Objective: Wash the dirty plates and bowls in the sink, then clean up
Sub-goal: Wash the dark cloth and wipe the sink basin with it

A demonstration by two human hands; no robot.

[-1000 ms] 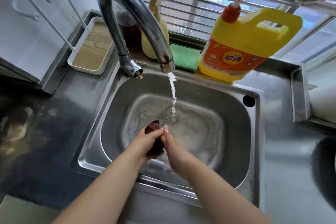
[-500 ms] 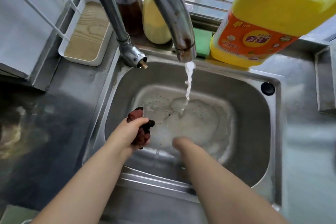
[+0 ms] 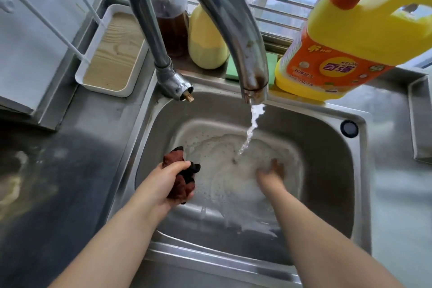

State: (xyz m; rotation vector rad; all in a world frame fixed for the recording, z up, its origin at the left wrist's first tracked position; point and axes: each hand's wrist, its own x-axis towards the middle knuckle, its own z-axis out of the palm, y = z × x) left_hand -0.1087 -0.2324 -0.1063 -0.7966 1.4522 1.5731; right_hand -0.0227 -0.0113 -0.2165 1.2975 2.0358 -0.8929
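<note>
Where the right hand (image 3: pixel 272 172) is dipped into the foamy water (image 3: pixel 224 170) on the sink (image 3: pixel 327 170) floor, its outline is smeared by motion blur and suds, so the fingers cannot be counted; they appear spread and flat, with nothing gripped. No plate or bowl can be made out in the basin; whether anything lies beneath the foam cannot be told. A dark red cloth (image 3: pixel 181 175) is held bunched in the left hand (image 3: pixel 163 182), to the left of the right hand and above the basin's left slope; the fingers are curled tightly round it, and only the crumpled ends are seen, poking out above and to the right of the fist. Between the two hands and a little farther from the person, a thin stream of water (image 3: pixel 251 127) is seen falling from the tap (image 3: pixel 233 21), whose upper arc is cut off by the frame. Behind the tap a brown bottle (image 3: pixel 170 18) and a pale yellow bottle (image 3: pixel 207 44) are partly hidden. Beyond the right hand a yellow detergent jug (image 3: pixel 346 49) is seen, its pump top cropped. Far left of the cloth hand, a white tray (image 3: pixel 112 51) is set on the counter (image 3: pixel 70 170).
</note>
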